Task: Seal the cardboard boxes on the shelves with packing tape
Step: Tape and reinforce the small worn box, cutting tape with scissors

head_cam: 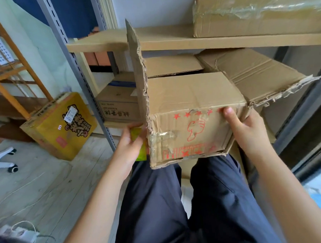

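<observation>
As both hands (pixel 189 138) clasp it, cardboard box (pixel 192 109) between them.

Soft, even daylight fills the scene without hard shadows, glare gleams on the taped box (pixel 257 10) top right, and wide-angle distortion bends the shelf uprights (pixel 76 69) while edges blur slightly.

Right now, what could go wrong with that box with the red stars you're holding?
The tall flap on the box stands straight up with a ragged, torn edge, so it might rip more when folded. The left hand also holds a yellow-green thing, which could slip. The right hand grips only one corner, so the box might tip.
</observation>
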Demonstrator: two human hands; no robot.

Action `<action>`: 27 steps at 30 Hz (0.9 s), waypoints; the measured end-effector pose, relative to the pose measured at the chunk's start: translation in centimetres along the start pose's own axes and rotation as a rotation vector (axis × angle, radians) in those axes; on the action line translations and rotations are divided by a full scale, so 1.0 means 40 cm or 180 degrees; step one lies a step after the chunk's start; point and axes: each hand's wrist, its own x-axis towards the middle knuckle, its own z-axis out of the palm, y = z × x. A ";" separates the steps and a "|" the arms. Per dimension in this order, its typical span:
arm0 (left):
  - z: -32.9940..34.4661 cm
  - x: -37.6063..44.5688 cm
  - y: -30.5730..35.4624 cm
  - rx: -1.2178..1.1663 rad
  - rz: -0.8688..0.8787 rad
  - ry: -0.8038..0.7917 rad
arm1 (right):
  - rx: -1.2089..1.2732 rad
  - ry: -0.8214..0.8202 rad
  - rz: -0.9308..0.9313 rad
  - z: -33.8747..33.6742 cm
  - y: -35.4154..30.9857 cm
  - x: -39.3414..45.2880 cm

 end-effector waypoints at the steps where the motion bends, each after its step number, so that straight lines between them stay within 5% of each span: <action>1: 0.005 -0.001 0.001 0.0038 0.0003 -0.0015 | -0.0016 0.0030 0.0036 -0.007 -0.006 -0.004; 21: 0.116 -0.036 0.034 0.0856 -0.0383 -0.0632 | -0.1297 0.0750 0.0385 -0.136 -0.007 -0.113; 27: 0.201 -0.023 0.027 0.0428 -0.0546 -0.0794 | -0.1356 0.1273 0.0626 -0.145 0.068 -0.047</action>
